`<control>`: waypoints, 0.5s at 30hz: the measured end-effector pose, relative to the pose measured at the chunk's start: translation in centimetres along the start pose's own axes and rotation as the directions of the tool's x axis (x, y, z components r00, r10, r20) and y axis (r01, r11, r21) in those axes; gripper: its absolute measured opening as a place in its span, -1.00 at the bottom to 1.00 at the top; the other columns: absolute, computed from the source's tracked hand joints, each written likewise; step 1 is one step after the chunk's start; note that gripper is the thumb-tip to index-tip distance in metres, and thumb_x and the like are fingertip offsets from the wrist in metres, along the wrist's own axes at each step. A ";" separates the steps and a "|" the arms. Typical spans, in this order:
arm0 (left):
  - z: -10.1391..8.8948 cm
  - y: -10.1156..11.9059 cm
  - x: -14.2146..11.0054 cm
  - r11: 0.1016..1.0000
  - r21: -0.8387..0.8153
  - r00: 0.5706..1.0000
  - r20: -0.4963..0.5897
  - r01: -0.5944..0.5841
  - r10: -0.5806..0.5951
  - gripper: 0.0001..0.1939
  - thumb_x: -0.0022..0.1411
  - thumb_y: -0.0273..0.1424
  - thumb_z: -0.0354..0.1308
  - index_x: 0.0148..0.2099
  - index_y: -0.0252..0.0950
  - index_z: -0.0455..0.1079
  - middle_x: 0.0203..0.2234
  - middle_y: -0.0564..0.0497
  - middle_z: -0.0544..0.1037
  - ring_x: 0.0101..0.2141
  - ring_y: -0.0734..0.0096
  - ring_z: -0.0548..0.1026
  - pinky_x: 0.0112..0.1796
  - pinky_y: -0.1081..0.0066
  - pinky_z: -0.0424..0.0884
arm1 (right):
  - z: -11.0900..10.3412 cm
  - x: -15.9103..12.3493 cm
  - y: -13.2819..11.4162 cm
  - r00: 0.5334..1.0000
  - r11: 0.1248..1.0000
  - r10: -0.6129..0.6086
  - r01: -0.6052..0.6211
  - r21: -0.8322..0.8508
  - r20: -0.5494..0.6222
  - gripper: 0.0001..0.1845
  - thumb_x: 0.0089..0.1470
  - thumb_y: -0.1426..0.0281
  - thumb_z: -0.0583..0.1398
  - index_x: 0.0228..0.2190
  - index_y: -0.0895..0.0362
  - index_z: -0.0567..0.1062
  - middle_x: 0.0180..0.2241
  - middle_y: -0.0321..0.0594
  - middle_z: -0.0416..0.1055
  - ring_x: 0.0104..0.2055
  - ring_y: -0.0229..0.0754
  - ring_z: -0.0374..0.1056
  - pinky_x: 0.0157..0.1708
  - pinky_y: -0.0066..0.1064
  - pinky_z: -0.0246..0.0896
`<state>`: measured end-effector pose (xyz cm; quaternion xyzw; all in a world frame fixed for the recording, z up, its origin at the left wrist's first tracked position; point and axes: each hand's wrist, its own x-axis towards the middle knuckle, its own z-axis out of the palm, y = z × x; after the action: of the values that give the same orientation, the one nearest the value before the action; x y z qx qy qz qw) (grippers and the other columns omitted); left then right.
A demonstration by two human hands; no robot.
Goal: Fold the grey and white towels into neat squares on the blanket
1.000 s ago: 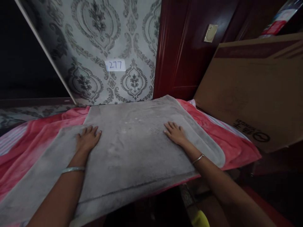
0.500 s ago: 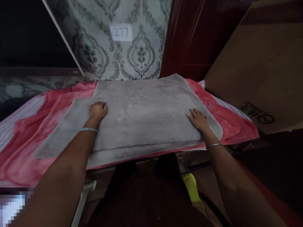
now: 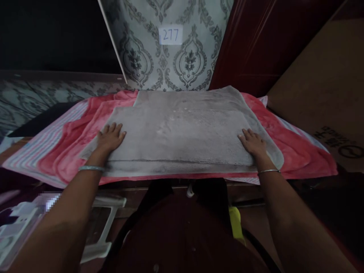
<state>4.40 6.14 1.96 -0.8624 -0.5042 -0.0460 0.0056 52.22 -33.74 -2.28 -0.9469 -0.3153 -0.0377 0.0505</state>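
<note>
A grey plush cloth [image 3: 176, 132], partly folded over itself, lies spread on a pink-red blanket [image 3: 295, 151]. On the cloth's left side my left hand [image 3: 110, 139] rests flat, fingers spread. My right hand [image 3: 253, 142] lies palm down near the right edge of the folded layer, its fingers stretched out. Neither hand grips anything. The fold's front edge runs between my wrists, close to the near side of the table. Pale specks show in the middle of the cloth.
Under the blanket a striped sheet [image 3: 59, 132] shows at the left. A large cardboard box [image 3: 327, 91] stands at the right, a dark screen [image 3: 57, 38] at the back left. A paper marked 277 [image 3: 170, 35] hangs on the patterned wall. Below are a white frame [image 3: 109, 223] and a yellow object [image 3: 235, 222].
My left hand has gone from closed to open and flat, nearer the cloth's left edge. The cloth's left part lies straighter. My right hand still lies flat. The view has shifted left.
</note>
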 end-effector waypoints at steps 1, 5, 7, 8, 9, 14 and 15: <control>0.0 -0.2 -0.6 0.998 -0.022 0.998 -0.022 0.060 -0.060 -0.27 0.39 -0.04 -0.29 0.48 -0.23 -0.03 0.44 -0.19 -0.01 0.37 -0.30 -0.02 0.22 -0.34 -0.01 | 0.0 0.0 0.0 1.000 1.000 -0.003 0.003 -0.005 0.003 -0.26 0.35 0.00 -0.26 0.37 0.07 0.12 0.41 -0.05 -0.01 0.37 0.19 0.01 0.24 0.21 0.04; 0.0 -0.2 -2.0 0.979 -0.086 0.980 -0.056 0.185 -0.190 -0.23 0.36 0.00 -0.28 0.48 -0.24 -0.01 0.44 -0.21 0.01 0.32 -0.47 0.04 0.17 -0.40 0.04 | 0.2 -0.1 0.0 0.999 1.000 -0.009 0.009 0.007 -0.033 -0.27 0.35 0.02 -0.22 0.37 0.08 0.14 0.40 0.00 0.01 0.36 0.23 0.02 0.21 0.25 0.08; -0.1 0.0 -2.2 0.977 -0.085 0.979 -0.040 0.195 -0.198 -0.23 0.35 0.01 -0.28 0.48 -0.25 -0.02 0.44 -0.20 0.00 0.31 -0.47 0.05 0.18 -0.37 0.06 | 0.1 -0.2 -0.1 0.999 0.999 -0.004 0.006 0.033 -0.045 -0.28 0.34 0.02 -0.21 0.36 0.09 0.16 0.40 0.01 0.02 0.36 0.24 0.03 0.21 0.25 0.07; -0.2 0.1 -2.3 0.977 -0.083 0.979 -0.031 0.197 -0.200 -0.23 0.35 0.01 -0.28 0.48 -0.25 -0.02 0.44 -0.19 -0.01 0.31 -0.47 0.05 0.18 -0.36 0.08 | 0.1 -0.2 -0.1 0.999 0.999 0.001 0.001 0.045 -0.038 -0.27 0.34 0.02 -0.20 0.36 0.09 0.16 0.40 0.01 0.03 0.36 0.24 0.02 0.22 0.25 0.06; -0.3 0.1 -2.3 0.977 -0.082 0.979 -0.025 0.198 -0.200 -0.23 0.35 0.00 -0.28 0.48 -0.26 -0.02 0.44 -0.20 0.00 0.31 -0.47 0.06 0.17 -0.35 0.09 | 0.1 -0.2 -0.2 1.000 0.999 0.005 -0.004 0.054 -0.026 -0.27 0.34 0.01 -0.21 0.36 0.10 0.16 0.40 0.00 0.02 0.37 0.24 0.01 0.23 0.25 0.04; -0.4 0.1 -2.5 0.979 -0.073 0.979 -0.063 0.188 -0.193 -0.26 0.36 -0.03 -0.25 0.46 -0.26 0.03 0.41 -0.21 0.08 0.29 -0.42 0.12 0.17 -0.31 0.13 | 0.3 -0.2 0.0 1.000 0.997 0.006 -0.005 0.072 -0.014 -0.25 0.35 -0.01 -0.23 0.36 0.11 0.15 0.41 0.02 -0.02 0.39 0.24 -0.03 0.26 0.21 -0.02; -0.4 0.0 -2.5 0.980 -0.070 0.979 -0.071 0.188 -0.193 -0.26 0.36 -0.03 -0.25 0.46 -0.25 0.03 0.41 -0.21 0.10 0.28 -0.41 0.13 0.16 -0.30 0.14 | 0.4 -0.1 0.0 1.000 0.997 0.007 -0.005 0.073 -0.025 -0.25 0.34 -0.01 -0.22 0.36 0.11 0.16 0.41 0.01 -0.01 0.38 0.24 -0.01 0.25 0.21 -0.01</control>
<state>3.16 3.92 2.13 -0.8075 -0.5821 -0.0953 -0.0065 52.13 -33.77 -2.70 -0.9449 -0.3129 -0.0379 0.0890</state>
